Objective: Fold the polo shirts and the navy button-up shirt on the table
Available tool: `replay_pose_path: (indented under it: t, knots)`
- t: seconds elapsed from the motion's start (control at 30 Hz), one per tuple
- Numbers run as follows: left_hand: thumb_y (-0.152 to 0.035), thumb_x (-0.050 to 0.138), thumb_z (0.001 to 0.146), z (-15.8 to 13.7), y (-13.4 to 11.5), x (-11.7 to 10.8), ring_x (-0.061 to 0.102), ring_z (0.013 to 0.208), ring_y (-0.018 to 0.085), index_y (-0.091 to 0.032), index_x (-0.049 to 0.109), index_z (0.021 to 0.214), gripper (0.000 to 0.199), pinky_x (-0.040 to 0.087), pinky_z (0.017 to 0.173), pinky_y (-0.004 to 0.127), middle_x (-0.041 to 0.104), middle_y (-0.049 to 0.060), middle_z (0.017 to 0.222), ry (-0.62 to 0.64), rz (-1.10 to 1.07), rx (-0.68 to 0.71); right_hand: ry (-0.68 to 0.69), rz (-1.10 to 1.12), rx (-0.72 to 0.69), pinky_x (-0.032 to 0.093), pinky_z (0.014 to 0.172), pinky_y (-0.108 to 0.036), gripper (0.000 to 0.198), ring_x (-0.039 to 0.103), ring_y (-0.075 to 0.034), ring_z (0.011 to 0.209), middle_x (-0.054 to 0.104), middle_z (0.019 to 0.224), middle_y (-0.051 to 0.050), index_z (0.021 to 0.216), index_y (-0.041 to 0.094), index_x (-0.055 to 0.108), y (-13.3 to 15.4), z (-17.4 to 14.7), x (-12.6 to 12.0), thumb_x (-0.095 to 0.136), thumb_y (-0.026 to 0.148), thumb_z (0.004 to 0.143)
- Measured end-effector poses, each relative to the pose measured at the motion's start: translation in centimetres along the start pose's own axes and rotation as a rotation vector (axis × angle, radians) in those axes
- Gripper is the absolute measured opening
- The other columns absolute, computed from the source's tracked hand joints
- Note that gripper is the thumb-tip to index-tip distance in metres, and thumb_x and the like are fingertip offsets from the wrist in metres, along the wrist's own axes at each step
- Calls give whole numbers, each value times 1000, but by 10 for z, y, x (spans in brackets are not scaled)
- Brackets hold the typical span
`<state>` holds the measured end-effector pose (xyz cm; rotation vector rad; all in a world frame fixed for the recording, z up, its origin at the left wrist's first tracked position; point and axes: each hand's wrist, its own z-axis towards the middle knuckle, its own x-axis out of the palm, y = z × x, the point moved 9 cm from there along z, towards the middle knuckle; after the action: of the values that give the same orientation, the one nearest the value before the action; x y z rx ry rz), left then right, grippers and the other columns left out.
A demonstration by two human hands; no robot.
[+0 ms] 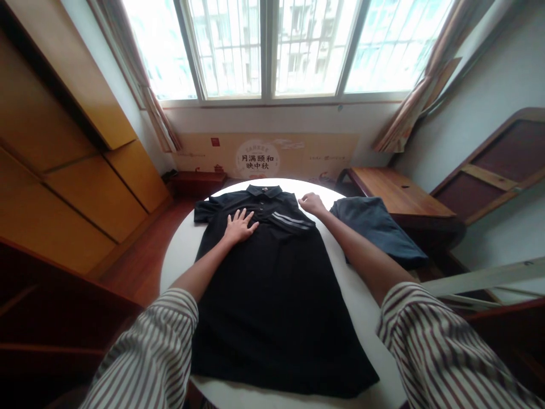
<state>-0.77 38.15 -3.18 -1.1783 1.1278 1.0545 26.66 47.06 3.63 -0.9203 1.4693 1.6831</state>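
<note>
A black polo shirt (272, 295) lies spread face up, its collar at the far end and its hem towards me. My left hand (239, 226) rests flat on the chest beside the buttons, fingers spread. One short sleeve (205, 210) sticks out on the left. On the right, two grey stripes (293, 221) slant across the chest, where the cloth appears folded inward. My right hand (313, 203) is just beyond the shirt's right shoulder edge, over the white table, with its fingers curled in; no cloth shows in them.
The shirt lies on a round white table (179, 267). A folded dark blue garment (378, 230) sits at its right edge. Behind it stands a wooden desk (400, 190). Yellow cabinets (85, 193) line the left, and a barred window (268, 51) is ahead.
</note>
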Motion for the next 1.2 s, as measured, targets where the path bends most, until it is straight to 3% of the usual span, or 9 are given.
replay_pose_path:
  t: [0.1,0.2,0.37,0.47,0.57,0.73,0.87,1.07,1.2]
  knots:
    - [-71,22,93,1,1,1,14,151,32,-32,26,156,73,13,118,60,17,5,164,-3,-1,-4,41,13,66,52,73,-30,44,71,-26,84,74,85,-16,94,7,75,-16,12,14,70,50,81]
    - [-71,22,94,1,1,2,14,151,32,-32,26,156,73,12,118,61,17,5,164,-5,-5,-3,41,32,84,53,75,-27,53,71,-25,87,74,93,-16,104,8,72,-15,26,28,72,54,79]
    - [-70,23,94,0,1,1,13,151,32,-32,27,155,73,12,118,60,18,5,164,-9,-15,0,-16,29,101,50,88,-27,37,66,-24,106,70,113,-16,110,12,71,0,47,40,72,36,83]
    - [-69,24,94,-1,0,0,13,151,32,-33,28,155,71,11,119,60,20,4,164,-9,-23,-4,-74,19,155,48,92,-31,29,65,-25,110,68,119,-18,113,12,69,-7,52,34,61,26,90]
    - [-69,25,94,-2,0,-1,13,151,32,-33,29,155,71,11,119,60,21,4,164,-7,-28,-7,-117,4,230,49,94,-39,31,64,-25,109,67,120,-17,116,11,66,-26,53,24,53,31,96]
    - [-70,25,94,-2,-2,-1,14,151,32,-32,30,155,72,11,119,60,20,4,164,-10,-24,-10,-120,-8,262,50,89,-36,36,65,-30,108,67,114,-27,109,4,68,-43,56,17,56,34,93]
    - [-70,24,94,-2,-1,-1,13,151,32,-32,29,155,72,11,118,61,21,5,164,-18,-22,-6,-107,-15,216,52,83,-33,37,67,-30,102,69,110,-23,111,4,68,-32,60,20,66,29,84]
    - [-72,22,93,3,-2,3,11,151,33,-33,27,155,74,11,117,63,18,5,164,5,-23,15,-212,-50,124,46,93,-33,36,61,-27,113,64,123,-20,125,9,61,-8,61,-3,47,21,94]
    - [-71,27,92,12,-11,4,11,151,34,-34,27,155,73,12,116,65,17,4,165,46,-34,34,-234,-101,104,44,95,-40,38,56,-31,117,60,126,-24,127,7,57,9,52,-15,40,20,96]
